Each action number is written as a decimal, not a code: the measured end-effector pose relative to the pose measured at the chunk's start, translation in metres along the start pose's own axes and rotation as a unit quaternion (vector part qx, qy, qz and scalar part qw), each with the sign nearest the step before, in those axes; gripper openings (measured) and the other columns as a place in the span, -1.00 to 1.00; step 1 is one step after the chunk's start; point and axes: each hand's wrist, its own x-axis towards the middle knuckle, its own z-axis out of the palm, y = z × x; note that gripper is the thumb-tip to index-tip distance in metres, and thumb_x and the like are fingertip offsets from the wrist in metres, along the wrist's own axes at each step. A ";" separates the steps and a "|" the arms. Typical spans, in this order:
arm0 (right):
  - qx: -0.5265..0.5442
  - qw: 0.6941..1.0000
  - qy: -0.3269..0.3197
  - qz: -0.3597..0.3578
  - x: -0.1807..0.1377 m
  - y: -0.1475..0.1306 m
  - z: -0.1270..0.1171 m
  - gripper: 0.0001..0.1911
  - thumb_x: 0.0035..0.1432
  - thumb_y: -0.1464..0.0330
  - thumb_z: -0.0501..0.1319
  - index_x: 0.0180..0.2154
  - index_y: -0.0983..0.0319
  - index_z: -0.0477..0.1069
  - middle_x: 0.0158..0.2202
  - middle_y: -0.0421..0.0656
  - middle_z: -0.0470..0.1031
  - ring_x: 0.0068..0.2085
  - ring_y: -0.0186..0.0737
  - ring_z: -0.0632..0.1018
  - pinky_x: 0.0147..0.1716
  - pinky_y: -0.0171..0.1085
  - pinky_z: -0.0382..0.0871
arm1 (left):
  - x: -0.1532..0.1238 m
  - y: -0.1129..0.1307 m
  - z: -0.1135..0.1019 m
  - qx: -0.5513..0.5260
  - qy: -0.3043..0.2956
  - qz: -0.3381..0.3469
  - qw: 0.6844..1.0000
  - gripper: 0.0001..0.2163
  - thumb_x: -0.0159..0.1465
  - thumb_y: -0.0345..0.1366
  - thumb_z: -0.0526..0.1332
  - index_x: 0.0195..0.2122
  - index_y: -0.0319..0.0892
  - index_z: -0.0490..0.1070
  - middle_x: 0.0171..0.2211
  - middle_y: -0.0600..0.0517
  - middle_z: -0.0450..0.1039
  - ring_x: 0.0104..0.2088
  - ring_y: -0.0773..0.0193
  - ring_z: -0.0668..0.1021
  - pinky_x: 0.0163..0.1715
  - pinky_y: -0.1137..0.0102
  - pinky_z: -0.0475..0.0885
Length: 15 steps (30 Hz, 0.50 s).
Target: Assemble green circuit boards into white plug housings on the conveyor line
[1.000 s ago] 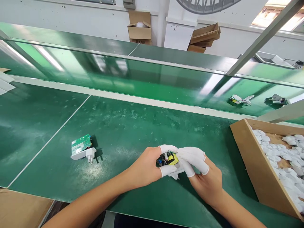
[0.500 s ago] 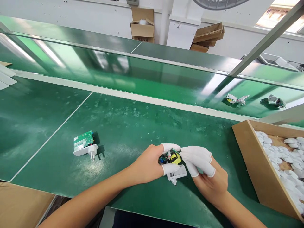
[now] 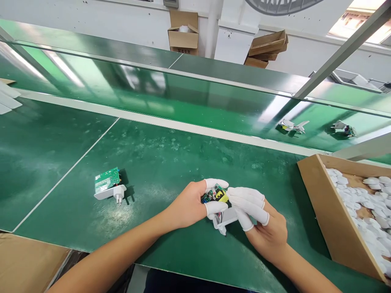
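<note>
Nothing I can read for sure. The cardboard box (image 3: 183,40) past the belt has small dark print along its lower edge, too small to make out, and the round wall sign (image 3: 284,4) is cut off.

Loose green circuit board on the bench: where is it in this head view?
In the head view, the green circuit board sits on a white plug housing on the green bench, apart from and left of the person's left hand.

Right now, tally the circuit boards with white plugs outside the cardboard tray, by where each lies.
Between left hand and right hand: 1 circuit board with white plug
On the near green bench: 1 plugged board
On the far green belt: 2 small plugged units
Total: 4
</note>
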 end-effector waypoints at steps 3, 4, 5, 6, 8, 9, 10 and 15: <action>0.040 0.997 0.010 0.063 -0.002 0.001 0.004 -0.52 0.05 0.62 0.15 -0.01 0.12 0.38 -0.11 -0.09 0.51 -0.05 -0.09 0.50 -0.18 -0.13 0.48 | 0.000 0.000 0.001 0.005 -0.007 0.013 1.000 -0.64 0.10 -0.33 0.27 -0.05 -0.15 0.34 -0.36 0.07 0.45 -0.45 0.38 0.44 -0.38 0.43 0.38; 0.048 0.996 0.013 0.073 -0.002 0.002 0.005 -0.52 0.06 0.62 0.16 -0.01 0.11 0.38 -0.11 -0.10 0.51 -0.06 -0.09 0.50 -0.19 -0.14 0.48 | 0.000 -0.001 0.002 0.008 -0.008 0.017 1.000 -0.64 0.10 -0.33 0.27 -0.04 -0.15 0.34 -0.36 0.07 0.45 -0.45 0.38 0.44 -0.37 0.42 0.38; 0.054 0.995 0.016 0.077 -0.003 0.002 0.006 -0.52 0.06 0.62 0.16 -0.01 0.10 0.38 -0.12 -0.11 0.51 -0.06 -0.10 0.50 -0.19 -0.15 0.48 | -0.001 -0.001 0.002 0.010 -0.008 0.021 1.000 -0.63 0.11 -0.33 0.26 -0.03 -0.15 0.34 -0.36 0.06 0.45 -0.45 0.38 0.44 -0.36 0.42 0.38; 0.057 0.995 0.020 0.081 -0.003 0.002 0.006 -0.51 0.06 0.63 0.16 -0.01 0.09 0.38 -0.13 -0.12 0.52 -0.07 -0.12 0.51 -0.20 -0.17 0.49 | -0.001 -0.001 0.002 0.012 -0.007 0.022 1.000 -0.63 0.11 -0.33 0.25 -0.02 -0.15 0.33 -0.36 0.06 0.45 -0.44 0.37 0.45 -0.36 0.41 0.38; 0.061 0.994 0.029 0.089 -0.003 0.001 0.007 -0.51 0.06 0.64 0.16 -0.03 0.08 0.39 -0.15 -0.13 0.52 -0.11 -0.15 0.53 -0.22 -0.19 0.49 | -0.001 -0.001 0.003 0.020 -0.004 0.024 1.000 -0.61 0.12 -0.32 0.25 0.00 -0.14 0.32 -0.33 0.05 0.45 -0.42 0.36 0.45 -0.34 0.40 0.38; 0.059 0.994 0.033 0.091 -0.003 0.001 0.007 -0.52 0.06 0.64 0.16 -0.04 0.08 0.40 -0.16 -0.14 0.52 -0.14 -0.16 0.53 -0.23 -0.19 0.49 | -0.002 -0.001 0.002 0.027 -0.003 0.024 0.999 -0.60 0.12 -0.32 0.25 0.01 -0.14 0.31 -0.32 0.04 0.44 -0.40 0.35 0.45 -0.34 0.40 0.38; 0.053 0.994 0.037 0.091 -0.004 0.000 0.006 -0.52 0.06 0.63 0.16 -0.04 0.08 0.40 -0.16 -0.14 0.52 -0.15 -0.16 0.53 -0.23 -0.19 0.49 | -0.002 0.000 0.002 0.034 -0.003 0.025 0.999 -0.60 0.12 -0.31 0.25 0.01 -0.14 0.31 -0.32 0.04 0.44 -0.39 0.34 0.44 -0.33 0.40 0.38; 0.015 0.996 0.046 0.073 -0.002 0.001 0.005 -0.50 0.05 0.64 0.17 -0.02 0.09 0.39 -0.15 -0.13 0.51 -0.16 -0.16 0.52 -0.21 -0.17 0.46 | -0.004 0.006 0.003 0.083 -0.015 0.044 0.995 -0.64 0.13 -0.31 0.22 -0.01 -0.13 0.34 -0.36 0.07 0.44 -0.38 0.32 0.43 -0.33 0.40 0.37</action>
